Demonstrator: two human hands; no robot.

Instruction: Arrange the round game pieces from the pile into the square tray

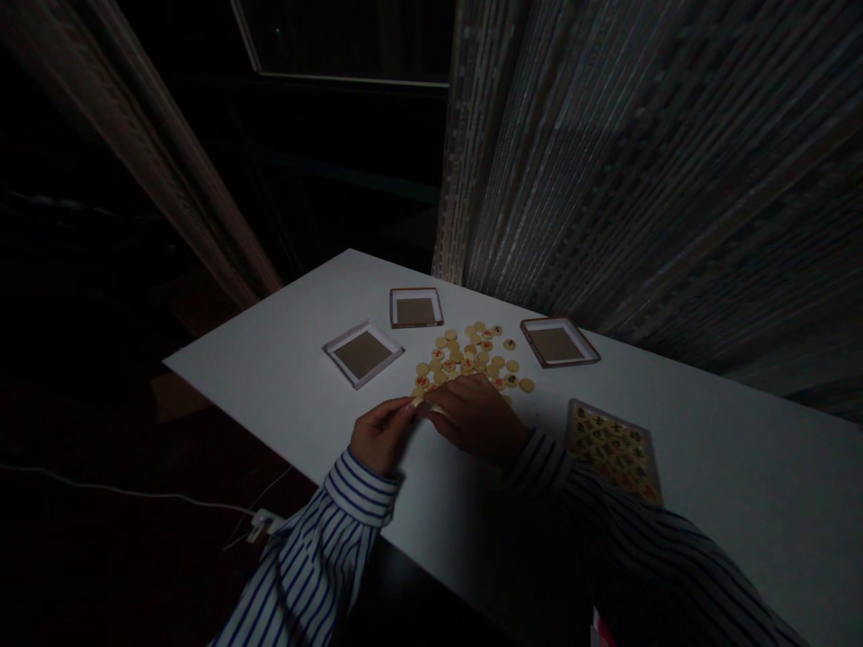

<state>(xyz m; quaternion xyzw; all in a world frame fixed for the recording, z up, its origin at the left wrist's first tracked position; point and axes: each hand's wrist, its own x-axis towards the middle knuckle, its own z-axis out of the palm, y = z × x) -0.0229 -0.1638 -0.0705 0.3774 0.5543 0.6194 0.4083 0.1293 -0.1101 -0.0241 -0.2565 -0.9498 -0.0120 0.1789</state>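
A loose pile of round, pale wooden Chinese chess pieces (450,365), some showing red or dark characters, lies spread on the white table. At the near edge of that pile my left hand (378,435) pinches a chess piece (417,402) between thumb and fingers. Close beside it, almost touching, my right hand (477,415) has its fingers curled down over a pale piece, mostly hidden under them. To the right of my right forearm sits a tray of chess pieces (607,447) laid in rows, partly covered by my sleeve.
Three shallow square box parts with brown bottoms stand around the pile: a white-rimmed box (364,353) at left, a brown-edged box (416,308) behind, another box (559,343) at right. A curtain (580,153) hangs behind the table (270,359). A white power strip (265,523) is lower left.
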